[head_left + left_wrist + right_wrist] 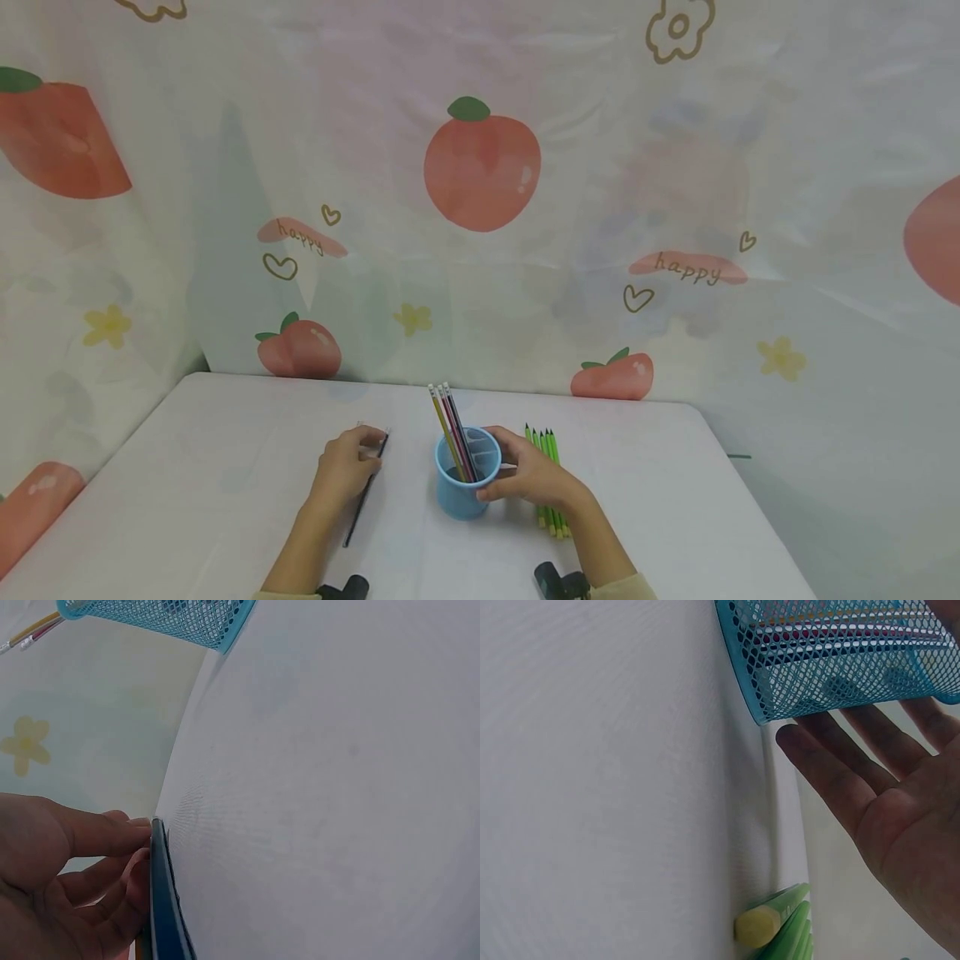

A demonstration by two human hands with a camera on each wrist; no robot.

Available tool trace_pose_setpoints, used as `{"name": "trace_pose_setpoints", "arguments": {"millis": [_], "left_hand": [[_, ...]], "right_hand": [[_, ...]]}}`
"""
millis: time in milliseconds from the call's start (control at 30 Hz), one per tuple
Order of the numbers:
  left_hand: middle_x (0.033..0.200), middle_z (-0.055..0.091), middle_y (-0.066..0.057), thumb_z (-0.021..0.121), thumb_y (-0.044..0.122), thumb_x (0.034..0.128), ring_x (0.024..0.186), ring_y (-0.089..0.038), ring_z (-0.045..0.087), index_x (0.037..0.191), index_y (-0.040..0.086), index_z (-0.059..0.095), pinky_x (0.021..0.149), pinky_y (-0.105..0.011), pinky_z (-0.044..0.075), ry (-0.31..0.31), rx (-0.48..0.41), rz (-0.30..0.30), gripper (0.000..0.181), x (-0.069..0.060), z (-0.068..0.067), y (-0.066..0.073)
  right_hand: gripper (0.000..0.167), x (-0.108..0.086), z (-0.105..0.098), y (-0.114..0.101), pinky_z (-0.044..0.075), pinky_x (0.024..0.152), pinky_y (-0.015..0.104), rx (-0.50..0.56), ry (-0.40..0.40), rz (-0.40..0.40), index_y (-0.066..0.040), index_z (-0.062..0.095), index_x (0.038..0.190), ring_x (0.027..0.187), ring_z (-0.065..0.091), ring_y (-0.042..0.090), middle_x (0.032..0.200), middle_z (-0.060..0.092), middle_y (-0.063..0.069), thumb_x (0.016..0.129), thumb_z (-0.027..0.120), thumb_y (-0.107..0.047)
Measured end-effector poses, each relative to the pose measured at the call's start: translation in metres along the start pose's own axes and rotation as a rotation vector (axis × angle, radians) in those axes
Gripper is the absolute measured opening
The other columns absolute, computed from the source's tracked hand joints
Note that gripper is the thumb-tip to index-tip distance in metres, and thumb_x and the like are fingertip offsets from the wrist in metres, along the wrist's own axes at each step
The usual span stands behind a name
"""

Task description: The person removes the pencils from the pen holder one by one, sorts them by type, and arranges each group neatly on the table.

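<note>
Near the middle of the table stands a light blue mesh pencil holder [455, 502] with inner dividers. Several pencils [450, 423] lean in it, white eraser ends up. My right hand [546, 481] grips the holder's right side, thumb in front and fingers along the mesh. To the left, my left hand [343, 469] pinches a dark pencil [359, 510] low over the tabletop, thumb and fingers curled at its far half. In the left wrist view this pencil [166, 915] looks blue, with an orange edge beside it, partly hidden by the fingers.
A row of green pencils [552, 523] lies right of the holder, tips pointing away, partly behind my right hand. Their yellow ends [756, 927] show in the right wrist view. White covering spreads over the table [225, 475], and a fruit-printed curtain [480, 275] hangs behind it.
</note>
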State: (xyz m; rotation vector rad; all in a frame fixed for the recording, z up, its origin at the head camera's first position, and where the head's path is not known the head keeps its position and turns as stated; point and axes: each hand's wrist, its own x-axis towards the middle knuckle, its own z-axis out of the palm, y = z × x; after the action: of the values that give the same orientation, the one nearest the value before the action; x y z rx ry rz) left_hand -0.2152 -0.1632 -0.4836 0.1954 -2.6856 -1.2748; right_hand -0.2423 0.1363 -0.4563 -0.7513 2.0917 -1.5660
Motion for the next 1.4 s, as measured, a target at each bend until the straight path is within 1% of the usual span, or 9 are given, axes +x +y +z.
{"name": "trace_pose_setpoints", "arguments": {"millis": [200,400,667,800,900,1067,1133,1300,1400], "left_hand": [[0.116,0.070,-0.014,0.073,-0.002,0.0824,0.089,-0.023,0.071,0.116,0.007,0.070,0.069,-0.036,0.061,0.006,0.002,-0.002,0.035,0.000,-0.001,0.002],[0.118,0.070,-0.011,0.070,-0.001,0.0852,0.093,-0.022,0.069,0.118,0.008,0.069,0.072,-0.037,0.060,-0.019,-0.018,0.000,0.034,-0.001,-0.008,0.008],[0.118,0.071,-0.011,0.069,0.000,0.0868,0.092,-0.020,0.070,0.119,0.008,0.069,0.072,-0.036,0.060,-0.028,-0.045,0.053,0.034,-0.003,-0.017,0.022],[0.118,0.071,-0.008,0.070,0.002,0.0884,0.098,-0.022,0.069,0.121,0.009,0.068,0.078,-0.038,0.060,-0.040,-0.093,0.081,0.034,-0.003,-0.018,0.026],[0.119,0.071,-0.006,0.069,0.003,0.0908,0.102,-0.023,0.068,0.124,0.010,0.067,0.083,-0.037,0.060,-0.088,-0.200,0.093,0.034,-0.004,-0.019,0.030],[0.122,0.069,-0.010,0.066,0.001,0.0928,0.110,-0.033,0.067,0.127,0.009,0.065,0.086,-0.034,0.060,-0.214,-0.425,0.110,0.035,-0.006,-0.024,0.037],[0.124,0.068,-0.011,0.066,0.003,0.0932,0.113,-0.035,0.065,0.128,0.009,0.064,0.088,-0.034,0.060,-0.250,-0.463,0.125,0.036,-0.007,-0.026,0.040],[0.127,0.067,-0.012,0.069,0.010,0.0933,0.117,-0.030,0.064,0.131,0.008,0.061,0.094,-0.033,0.057,-0.314,-0.511,0.158,0.039,-0.010,-0.029,0.047],[0.130,0.065,-0.015,0.069,0.012,0.0935,0.120,-0.030,0.063,0.134,0.006,0.059,0.098,-0.034,0.055,-0.353,-0.550,0.165,0.042,-0.012,-0.030,0.051]], "right_hand": [[0.076,0.000,0.000,0.000,0.050,0.105,0.048,0.003,-0.002,-0.001,-0.021,0.050,0.141,0.125,0.056,0.027,0.134,0.060,0.005,0.075,0.087,-0.013],[0.076,0.000,0.001,0.000,0.051,0.104,0.046,-0.002,-0.003,-0.008,-0.022,0.050,0.141,0.124,0.056,0.026,0.134,0.059,0.004,0.076,0.087,-0.012],[0.076,0.000,0.000,0.001,0.050,0.105,0.048,-0.005,-0.003,-0.006,-0.022,0.050,0.141,0.125,0.056,0.027,0.134,0.060,0.004,0.075,0.087,-0.013],[0.076,0.000,0.000,0.001,0.049,0.105,0.049,-0.004,-0.003,-0.004,-0.021,0.050,0.141,0.125,0.056,0.027,0.135,0.060,0.004,0.075,0.087,-0.013],[0.076,0.000,0.000,0.002,0.049,0.105,0.050,-0.002,-0.003,-0.003,-0.021,0.050,0.141,0.125,0.055,0.027,0.135,0.059,0.004,0.075,0.087,-0.013],[0.075,0.000,0.000,0.002,0.049,0.105,0.049,0.002,-0.005,-0.001,-0.023,0.050,0.140,0.126,0.055,0.027,0.135,0.059,0.004,0.076,0.087,-0.013],[0.075,0.000,0.000,0.002,0.049,0.106,0.049,0.003,-0.008,-0.002,-0.023,0.050,0.141,0.126,0.055,0.027,0.135,0.059,0.005,0.076,0.087,-0.013],[0.075,0.000,0.000,0.003,0.049,0.106,0.050,-0.001,-0.007,-0.004,-0.022,0.050,0.141,0.125,0.055,0.027,0.135,0.059,0.004,0.076,0.087,-0.013],[0.075,0.000,0.000,0.003,0.049,0.105,0.050,-0.006,-0.006,-0.003,-0.022,0.050,0.141,0.125,0.056,0.027,0.134,0.060,0.004,0.076,0.087,-0.013]]}}
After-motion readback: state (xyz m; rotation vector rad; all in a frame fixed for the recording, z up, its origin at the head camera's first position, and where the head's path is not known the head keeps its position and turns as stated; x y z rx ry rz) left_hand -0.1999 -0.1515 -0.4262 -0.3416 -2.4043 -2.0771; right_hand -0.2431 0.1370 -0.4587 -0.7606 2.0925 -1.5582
